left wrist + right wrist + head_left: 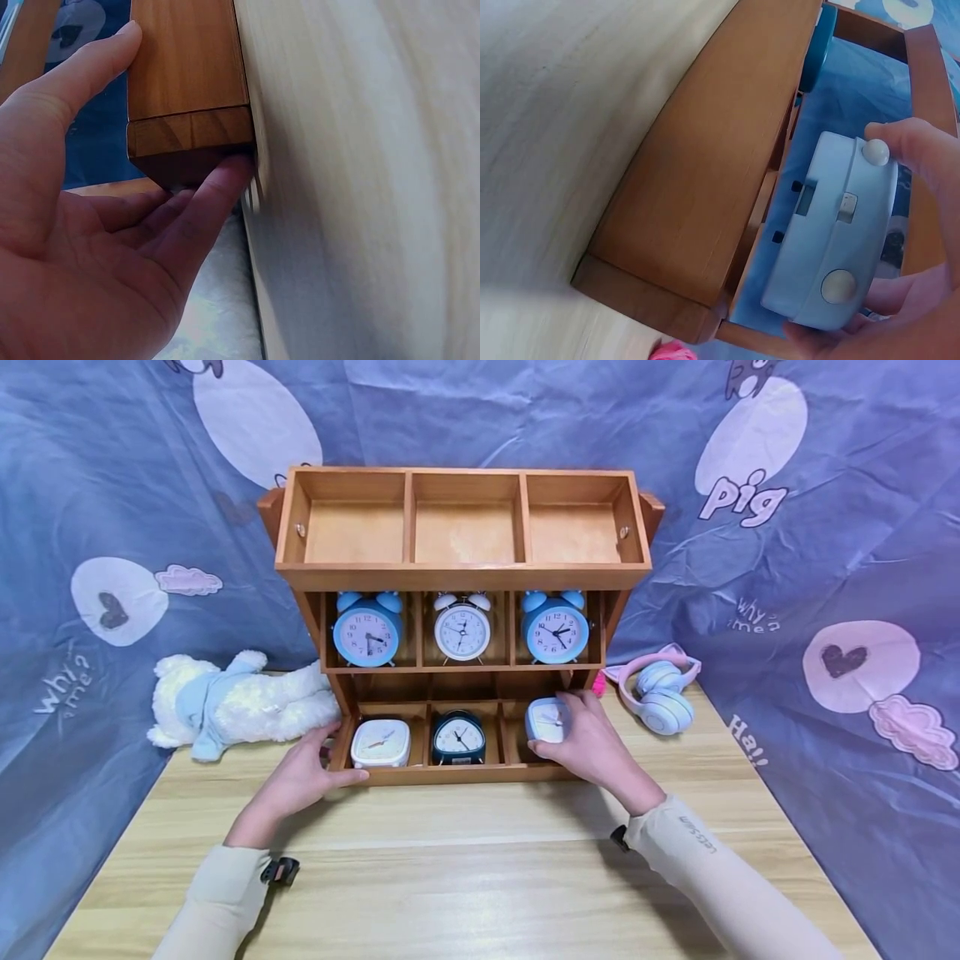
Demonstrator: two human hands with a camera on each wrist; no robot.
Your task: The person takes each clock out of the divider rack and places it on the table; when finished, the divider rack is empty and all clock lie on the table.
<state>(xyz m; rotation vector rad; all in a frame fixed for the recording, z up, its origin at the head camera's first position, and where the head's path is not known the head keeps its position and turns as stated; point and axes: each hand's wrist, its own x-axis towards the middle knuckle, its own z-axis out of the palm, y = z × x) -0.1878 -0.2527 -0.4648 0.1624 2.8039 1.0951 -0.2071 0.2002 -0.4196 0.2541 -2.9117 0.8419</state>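
My right hand (588,739) grips a light-blue alarm clock (832,232) with a white face, between thumb and fingers. The clock is at the bottom right compartment of a wooden shelf (461,578), its face tilted upward in the head view. At the shelf's lower left corner, my left hand (300,777) holds the frame, thumb at the front and fingers round the end. A white square clock (381,743) sits in the bottom left compartment, a dark green rounded-triangle clock (459,737) in the bottom middle one.
The middle tier holds a blue twin-bell clock (367,633), a white one (462,631) and another blue one (556,632). A white plush toy (240,702) lies left of the shelf. Headphones (663,697) lie right, near a pink object (599,683). Printed cloth hangs behind.
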